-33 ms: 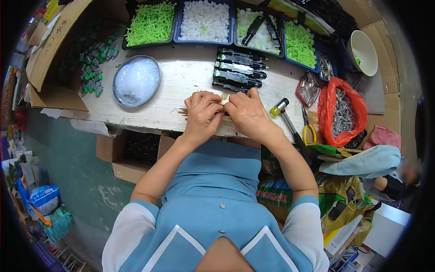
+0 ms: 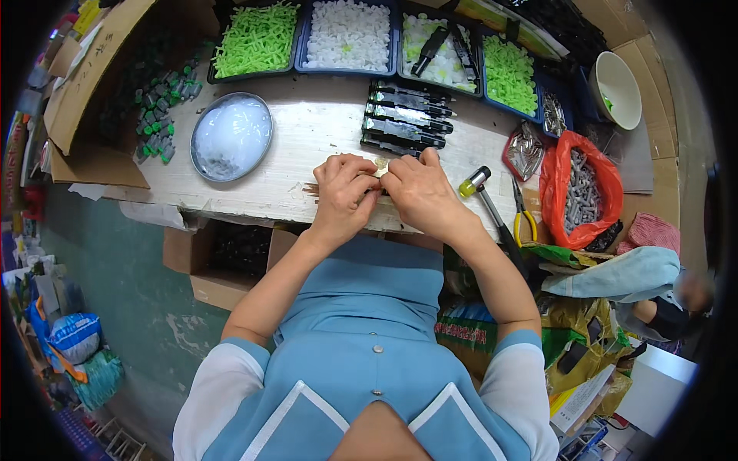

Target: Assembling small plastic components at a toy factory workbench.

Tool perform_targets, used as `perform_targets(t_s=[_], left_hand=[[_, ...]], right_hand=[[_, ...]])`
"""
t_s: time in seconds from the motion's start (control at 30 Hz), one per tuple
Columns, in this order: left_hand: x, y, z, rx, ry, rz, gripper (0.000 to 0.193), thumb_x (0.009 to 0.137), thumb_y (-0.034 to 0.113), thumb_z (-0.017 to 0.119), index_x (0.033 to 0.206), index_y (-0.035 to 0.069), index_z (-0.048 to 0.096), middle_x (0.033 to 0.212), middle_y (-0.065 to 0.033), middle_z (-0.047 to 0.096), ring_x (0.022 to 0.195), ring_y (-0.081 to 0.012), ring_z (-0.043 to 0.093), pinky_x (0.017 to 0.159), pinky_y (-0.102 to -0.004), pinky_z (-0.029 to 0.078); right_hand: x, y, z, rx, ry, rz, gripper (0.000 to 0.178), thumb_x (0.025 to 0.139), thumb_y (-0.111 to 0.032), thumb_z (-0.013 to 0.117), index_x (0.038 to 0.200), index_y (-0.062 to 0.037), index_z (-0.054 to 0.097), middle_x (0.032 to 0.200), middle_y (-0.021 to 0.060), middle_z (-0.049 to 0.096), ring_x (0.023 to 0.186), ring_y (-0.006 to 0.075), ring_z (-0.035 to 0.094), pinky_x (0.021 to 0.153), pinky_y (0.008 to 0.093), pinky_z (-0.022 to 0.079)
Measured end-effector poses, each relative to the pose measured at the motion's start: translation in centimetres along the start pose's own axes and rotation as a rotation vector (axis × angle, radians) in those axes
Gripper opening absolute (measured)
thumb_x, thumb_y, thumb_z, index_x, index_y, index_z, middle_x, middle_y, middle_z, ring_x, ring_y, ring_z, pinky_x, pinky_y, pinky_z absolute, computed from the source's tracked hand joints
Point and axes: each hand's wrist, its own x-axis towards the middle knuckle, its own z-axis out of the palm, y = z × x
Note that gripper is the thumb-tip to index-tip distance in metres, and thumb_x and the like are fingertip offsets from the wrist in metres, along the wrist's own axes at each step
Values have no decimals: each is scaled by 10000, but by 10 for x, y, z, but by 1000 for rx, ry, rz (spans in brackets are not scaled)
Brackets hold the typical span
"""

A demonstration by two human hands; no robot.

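Note:
Close to the table's front edge, my left hand (image 2: 344, 189) and my right hand (image 2: 421, 192) meet with fingertips almost touching. Both are closed in a pinch. A small dark bit shows between the fingertips, but the fingers cover most of it and I cannot tell its kind. Just beyond the hands lies a row of black, pen-like pieces (image 2: 405, 115), side by side. A hammer (image 2: 475, 181) with a yellow-green face rests right of my right hand, its dark handle toward me. Beside it lie yellow-handled pliers (image 2: 524, 219).
Trays of green pieces (image 2: 256, 40) and white caps (image 2: 347, 36) line the back. Left stand a round dish of clear jelly-like stuff (image 2: 232, 138) and a carton (image 2: 96, 84) near green-grey pieces. A red bag of grey parts (image 2: 580, 188) and a white bowl (image 2: 617, 88) are right.

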Motion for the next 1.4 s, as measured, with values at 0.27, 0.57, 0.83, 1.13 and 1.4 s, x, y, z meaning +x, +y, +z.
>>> perform_targets(t_s=[0.27,0.57,0.83,1.13,1.4], left_hand=[[-1,1,0,6,-15,-5,121,652,19,642,756,67,604,932,-20,577,984,-211,473,831,-345,286],[5,4,-1,52,-84,-75,168,682,109,674,844,83,642,942,-6,560,965,-196,439,828,-337,268],[10,5,-1,152,-167,-47,132,658,98,702,785,127,678,902,15,532,917,-189,440,799,-356,271],[31,-29,-19,262,-104,116,203,692,185,684,884,126,651,930,-47,546,922,-229,455,785,-382,301],[151,-128,-102,648,105,-354,228,688,222,694,862,77,677,955,-120,613,948,-294,526,768,-435,403]], right_hand=[[-1,3,4,123,-28,40,126,641,-35,593,765,-53,577,801,75,537,792,218,529,712,366,337],[-54,64,-47,25,284,288,167,737,-21,614,898,-62,597,808,64,561,757,226,546,648,339,376],[-207,194,-129,-494,263,885,131,801,-145,574,891,-59,615,825,127,600,799,321,591,702,401,449],[-244,212,-80,-138,-135,1232,423,768,-166,619,1173,-116,512,1139,150,526,1046,356,514,864,458,406],[-242,216,-68,-204,-52,1122,383,770,-131,596,1136,-51,517,1068,213,554,979,371,544,808,436,442]])
